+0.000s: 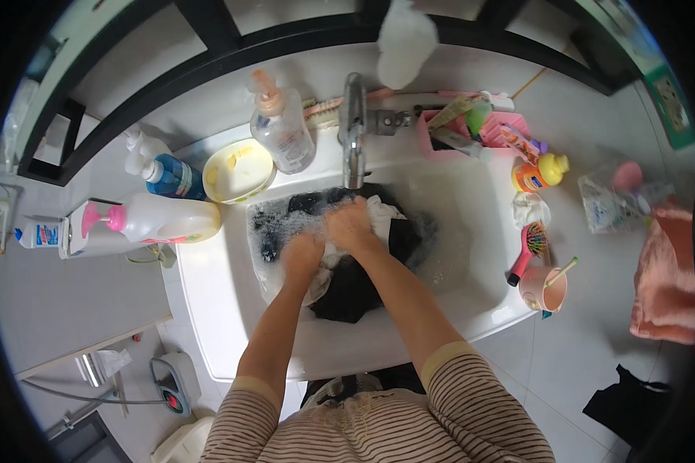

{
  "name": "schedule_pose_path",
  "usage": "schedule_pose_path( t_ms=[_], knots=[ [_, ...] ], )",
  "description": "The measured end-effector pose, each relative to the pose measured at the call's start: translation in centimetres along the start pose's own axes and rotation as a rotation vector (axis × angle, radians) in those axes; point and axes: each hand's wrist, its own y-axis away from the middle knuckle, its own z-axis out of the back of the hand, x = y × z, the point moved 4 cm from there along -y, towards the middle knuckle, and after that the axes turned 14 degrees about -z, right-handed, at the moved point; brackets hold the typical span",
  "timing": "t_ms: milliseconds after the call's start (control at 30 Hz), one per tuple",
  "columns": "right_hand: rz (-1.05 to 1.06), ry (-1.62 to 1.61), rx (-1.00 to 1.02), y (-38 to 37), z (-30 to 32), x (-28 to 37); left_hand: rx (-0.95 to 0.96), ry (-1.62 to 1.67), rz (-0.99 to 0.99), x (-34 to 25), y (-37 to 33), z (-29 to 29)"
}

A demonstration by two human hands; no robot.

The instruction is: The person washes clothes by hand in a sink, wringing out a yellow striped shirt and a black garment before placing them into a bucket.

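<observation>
Wet black clothing (350, 292) with a white part (381, 217) lies bunched in the white sink (471, 231), amid soapy water and suds. My right hand (348, 225) is curled over the cloth below the faucet, its fingers closed on the fabric. To its left and a little nearer, my left hand (302, 253) is closed too, against the white part of the garment. Its fingertips are hidden by suds and cloth. Both forearms reach in over the front rim.
The metal faucet (354, 131) stands at the back. Left rim: a clear pump bottle (286, 135), a soap dish (239, 171) and a large pink-pump bottle (158, 218). Right rim: a pink basket (432, 139), a yellow-capped bottle (537, 174), a hairbrush (527, 251) and a pink cup (543, 289).
</observation>
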Motion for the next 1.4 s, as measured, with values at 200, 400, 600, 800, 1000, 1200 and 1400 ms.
schedule_pose_path(
  t_ms=[200, 400, 600, 800, 1000, 1200, 1400],
  knots=[
    [0.259, -0.514, 0.090, 6.7, 4.3, -3.7, -0.370, 0.576, 0.111, 0.6, 5.5, 1.3],
    [-0.010, -0.533, -0.377, 10.0, 7.2, -6.0, -0.334, 1.149, -0.166, -9.8, 8.2, 8.1],
    [-0.064, -0.925, -0.628, 12.8, 19.4, -6.5, -0.720, 1.566, -0.080, -13.1, 10.8, 13.1],
    [-0.029, -0.697, -0.917, 13.3, 23.9, -1.3, -0.421, 1.643, -0.257, -12.2, 9.3, 10.2],
    [-0.091, -0.389, -0.646, 12.7, 6.9, 1.9, -0.112, 1.297, -0.007, -0.3, 5.6, 2.4],
    [-0.307, -0.632, -0.832, 11.7, 6.7, -2.1, -0.497, 0.630, -0.507, -5.5, 4.8, -0.1],
    [-0.311, -0.442, -0.533, 8.5, 3.4, -6.6, -0.543, -0.259, -0.437, -8.8, 2.9, -2.1]
  ],
)
